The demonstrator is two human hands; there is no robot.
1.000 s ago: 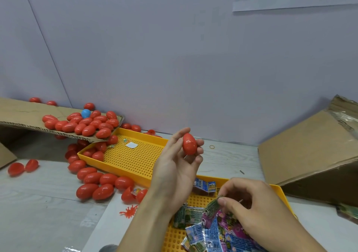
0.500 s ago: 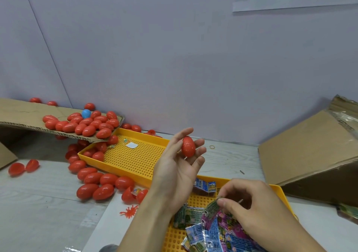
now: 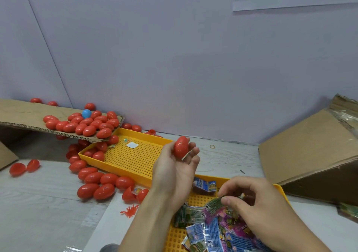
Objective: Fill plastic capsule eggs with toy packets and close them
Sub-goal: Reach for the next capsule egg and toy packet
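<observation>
Red capsule egg point(image 3: 181, 146) closed, held at fingertips of left hand point(image 3: 174, 166) above far yellow tray point(image 3: 133, 155); now tilted further right than 0.5 s ago | right hand point(image 3: 257, 203) unchanged, pinching green toy packet point(image 3: 215, 205) over packet pile point(image 3: 213, 234) in near tray point(image 3: 197, 198) | loose eggs point(image 3: 96, 182) left.

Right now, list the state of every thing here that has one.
Red egg in left hand: closed, held up on the fingers.
Right hand: pinching a green toy packet.
Split red egg by the tray corner: open.
Two red half shells at far left: apart.
Far yellow tray: a few eggs in its left end.
Cardboard box at right: tipped on its side.
</observation>
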